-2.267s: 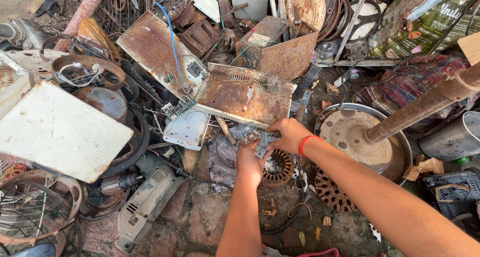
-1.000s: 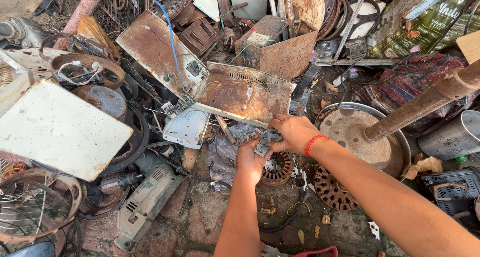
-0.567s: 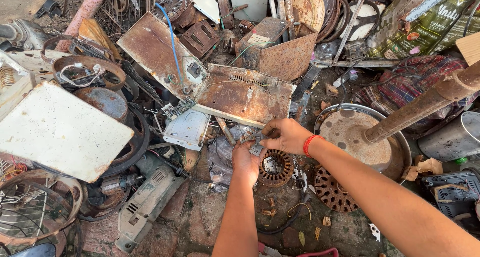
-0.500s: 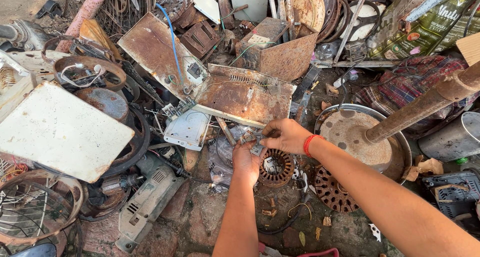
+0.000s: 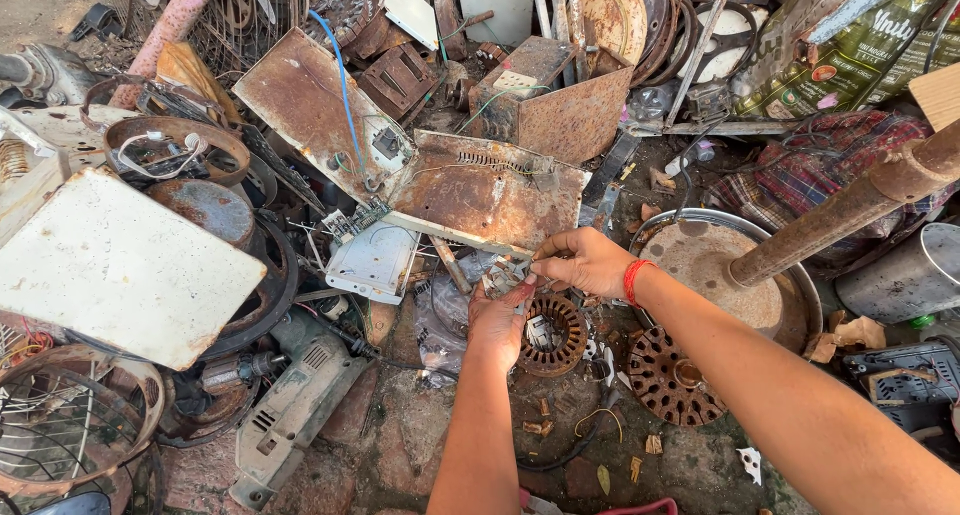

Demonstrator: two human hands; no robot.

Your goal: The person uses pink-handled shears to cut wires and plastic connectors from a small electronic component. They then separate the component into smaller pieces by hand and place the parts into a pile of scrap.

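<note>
Reaching up from the bottom of the frame, the left hand (image 5: 497,315) comes nearly straight up the middle, forearm vertical, with its fingers curled around the lower end of a small metal part (image 5: 503,275). The right hand (image 5: 585,260) enters from the lower right, its forearm running diagonally, a red wristband (image 5: 634,280) at the wrist; its fingers are pinched shut on the upper right end of the same part. The part sits at the centre of the frame, between the two hands, held above the ground. It is greyish and tangled-looking; its long axis seems to run from lower left to upper right, though its exact shape is too small to make out. Just below the hands lies a round rusty motor core (image 5: 550,333) on the ground, with a perforated rusty disc (image 5: 672,375) to its right. Above the hands a rusty metal panel (image 5: 480,190) lies tilted, and a white board (image 5: 110,265) fills the left of the frame.
</note>
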